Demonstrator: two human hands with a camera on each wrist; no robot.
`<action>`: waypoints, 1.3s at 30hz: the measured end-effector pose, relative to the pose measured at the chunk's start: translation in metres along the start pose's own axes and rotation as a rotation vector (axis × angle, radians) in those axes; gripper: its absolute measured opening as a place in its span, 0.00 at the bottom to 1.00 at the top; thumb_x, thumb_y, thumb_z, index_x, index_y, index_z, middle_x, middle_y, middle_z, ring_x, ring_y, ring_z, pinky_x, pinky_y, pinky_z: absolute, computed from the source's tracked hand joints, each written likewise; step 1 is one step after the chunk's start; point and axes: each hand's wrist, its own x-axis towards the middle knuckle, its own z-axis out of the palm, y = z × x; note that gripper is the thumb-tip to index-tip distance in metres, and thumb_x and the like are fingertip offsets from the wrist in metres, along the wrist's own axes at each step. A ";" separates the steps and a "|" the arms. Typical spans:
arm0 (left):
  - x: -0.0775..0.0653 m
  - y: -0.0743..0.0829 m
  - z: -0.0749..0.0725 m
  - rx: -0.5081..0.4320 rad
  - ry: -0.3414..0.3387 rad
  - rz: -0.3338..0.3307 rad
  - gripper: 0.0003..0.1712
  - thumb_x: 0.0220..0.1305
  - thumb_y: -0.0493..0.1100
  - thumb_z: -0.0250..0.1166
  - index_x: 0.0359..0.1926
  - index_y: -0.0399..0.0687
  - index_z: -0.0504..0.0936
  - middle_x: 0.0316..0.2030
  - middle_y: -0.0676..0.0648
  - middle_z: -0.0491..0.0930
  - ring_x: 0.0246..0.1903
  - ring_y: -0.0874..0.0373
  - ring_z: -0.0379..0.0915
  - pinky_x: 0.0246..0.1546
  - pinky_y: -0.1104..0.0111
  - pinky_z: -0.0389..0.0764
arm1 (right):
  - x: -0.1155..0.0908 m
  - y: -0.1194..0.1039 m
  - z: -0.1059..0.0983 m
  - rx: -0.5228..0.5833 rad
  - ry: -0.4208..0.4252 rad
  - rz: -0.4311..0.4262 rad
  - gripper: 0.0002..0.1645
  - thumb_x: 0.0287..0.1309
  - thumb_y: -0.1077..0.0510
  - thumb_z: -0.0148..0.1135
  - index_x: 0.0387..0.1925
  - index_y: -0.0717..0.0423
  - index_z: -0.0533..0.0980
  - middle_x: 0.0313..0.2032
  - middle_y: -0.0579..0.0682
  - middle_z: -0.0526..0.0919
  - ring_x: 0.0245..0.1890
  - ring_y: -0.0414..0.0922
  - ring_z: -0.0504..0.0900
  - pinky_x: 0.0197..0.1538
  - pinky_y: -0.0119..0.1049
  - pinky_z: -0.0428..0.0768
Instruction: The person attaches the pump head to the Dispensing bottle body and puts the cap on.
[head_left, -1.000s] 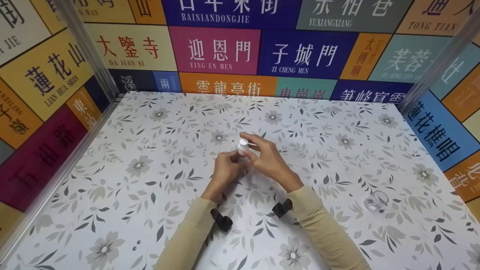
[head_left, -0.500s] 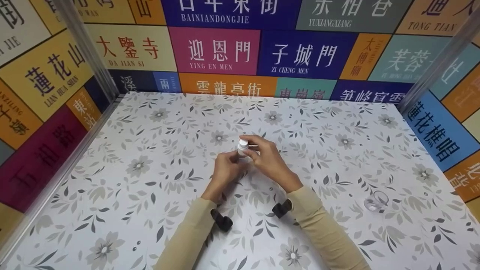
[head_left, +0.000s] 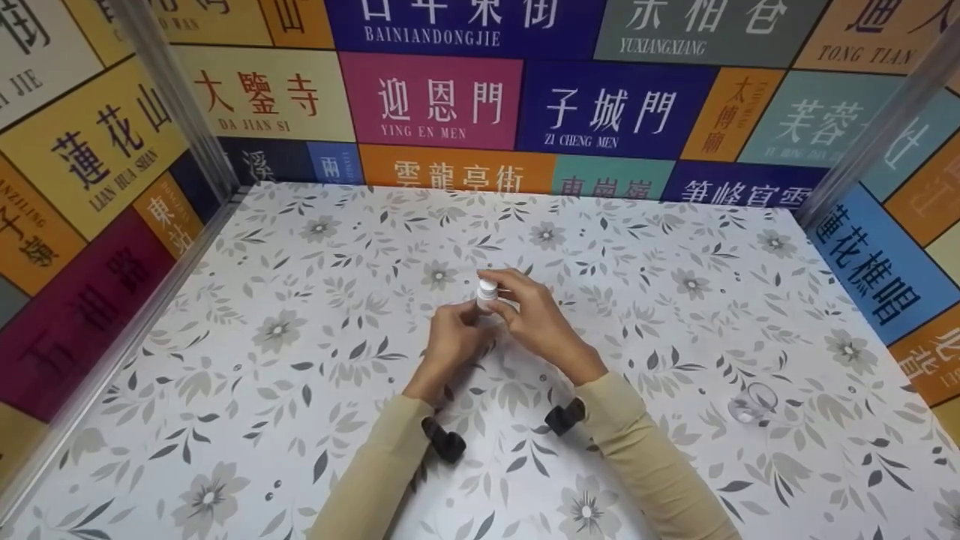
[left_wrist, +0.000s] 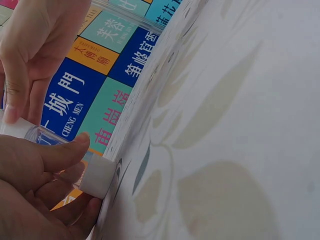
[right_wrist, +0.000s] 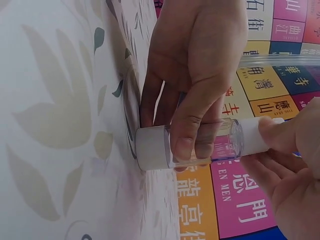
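Observation:
A small clear bottle (right_wrist: pixel 220 138) with a white base (right_wrist: pixel 152 148) and a white top (right_wrist: pixel 254 136) stands upright on the table. My left hand (head_left: pixel 454 334) grips its clear body low down, thumb on one side and fingers on the other. Higher up, my right hand (head_left: pixel 544 319) pinches the white top (head_left: pixel 487 287) between thumb and fingers. The left wrist view shows the white base (left_wrist: pixel 98 175) at the table surface. Fingers hide part of the body, and any contents are hard to make out.
A small clear cup-shaped piece (head_left: pixel 752 403) lies on the table to the right of my right forearm. White floral paper (head_left: pixel 360 435) covers the tabletop. Colourful sign-printed panels (head_left: pixel 435 97) wall off the back and both sides.
The right fingers have shifted slightly around the bottle's white top, the index finger bending a little and then reaching out. The left hand and the bottle stay in place.

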 end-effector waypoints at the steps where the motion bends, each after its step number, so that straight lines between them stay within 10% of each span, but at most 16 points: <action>1: 0.000 0.000 0.000 -0.003 -0.003 -0.001 0.13 0.46 0.28 0.69 0.38 0.33 0.88 0.32 0.36 0.88 0.28 0.57 0.75 0.33 0.69 0.78 | 0.000 0.000 0.000 -0.011 0.002 -0.003 0.25 0.61 0.70 0.62 0.61 0.65 0.74 0.57 0.62 0.80 0.57 0.56 0.82 0.59 0.42 0.81; 17: 0.000 -0.001 -0.001 -0.012 -0.025 -0.071 0.20 0.47 0.30 0.69 0.46 0.39 0.88 0.36 0.39 0.88 0.32 0.56 0.75 0.35 0.69 0.78 | 0.000 0.001 0.001 -0.038 0.072 -0.003 0.25 0.57 0.66 0.68 0.57 0.66 0.77 0.51 0.62 0.83 0.52 0.56 0.84 0.53 0.43 0.84; 27: 0.001 -0.001 0.000 -0.026 -0.013 -0.008 0.07 0.48 0.27 0.67 0.32 0.33 0.87 0.17 0.50 0.71 0.19 0.61 0.64 0.22 0.73 0.65 | 0.000 0.003 -0.001 0.022 -0.004 -0.004 0.29 0.60 0.65 0.66 0.63 0.66 0.73 0.58 0.62 0.79 0.60 0.56 0.80 0.61 0.43 0.80; 39: 0.001 -0.001 0.000 -0.045 -0.026 -0.023 0.12 0.48 0.30 0.72 0.37 0.35 0.89 0.23 0.45 0.82 0.23 0.60 0.68 0.26 0.72 0.69 | 0.000 0.006 0.002 -0.027 0.058 -0.064 0.23 0.59 0.67 0.66 0.57 0.66 0.76 0.50 0.61 0.82 0.52 0.56 0.84 0.55 0.50 0.83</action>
